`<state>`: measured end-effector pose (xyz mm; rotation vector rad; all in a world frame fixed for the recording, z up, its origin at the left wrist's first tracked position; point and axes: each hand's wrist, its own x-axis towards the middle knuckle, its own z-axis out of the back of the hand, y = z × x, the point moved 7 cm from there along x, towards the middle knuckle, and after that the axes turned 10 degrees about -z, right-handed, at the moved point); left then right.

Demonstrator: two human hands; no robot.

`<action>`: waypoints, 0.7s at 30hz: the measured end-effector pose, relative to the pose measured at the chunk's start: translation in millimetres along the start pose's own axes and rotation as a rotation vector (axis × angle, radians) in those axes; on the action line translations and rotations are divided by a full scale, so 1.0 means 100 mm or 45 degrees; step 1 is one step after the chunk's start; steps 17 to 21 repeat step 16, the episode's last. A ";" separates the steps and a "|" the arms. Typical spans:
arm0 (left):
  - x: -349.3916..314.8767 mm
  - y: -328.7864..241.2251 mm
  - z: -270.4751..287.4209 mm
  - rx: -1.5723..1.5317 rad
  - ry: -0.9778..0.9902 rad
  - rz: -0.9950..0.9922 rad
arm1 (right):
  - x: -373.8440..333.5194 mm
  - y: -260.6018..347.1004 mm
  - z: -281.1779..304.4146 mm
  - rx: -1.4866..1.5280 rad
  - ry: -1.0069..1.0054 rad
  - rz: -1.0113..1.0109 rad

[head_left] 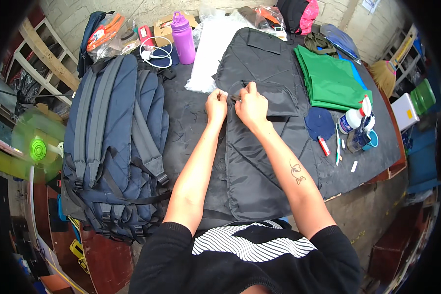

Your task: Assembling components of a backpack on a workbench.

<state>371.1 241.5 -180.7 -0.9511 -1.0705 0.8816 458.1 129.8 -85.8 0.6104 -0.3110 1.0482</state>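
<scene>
A black quilted fabric panel [252,166] with sewn-on flaps lies flat before me, running from the near table edge toward the far side. At its left edge, my left hand [216,107] is closed in a pinch; what sits between the fingertips is too small to tell. Just to the right, over the panel, my right hand [252,105] is closed too. A small dark thing shows at its thumb and fingertips, but its kind is unclear. The two hands are close together but apart. A black flap [278,100] extends to the right of my right hand.
Dark blue backpacks [105,117] are stacked at the left. Behind are a purple bottle [183,41], a white cable [157,53] and white plastic sheeting [210,49]. Green fabric [328,78], a spray bottle [353,117], a toothbrush [337,144] and a red lighter [324,146] lie right.
</scene>
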 end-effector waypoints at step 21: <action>-0.36 0.14 0.04 -0.340 0.162 0.488 | -0.18 -0.01 0.36 0.359 -0.216 -0.068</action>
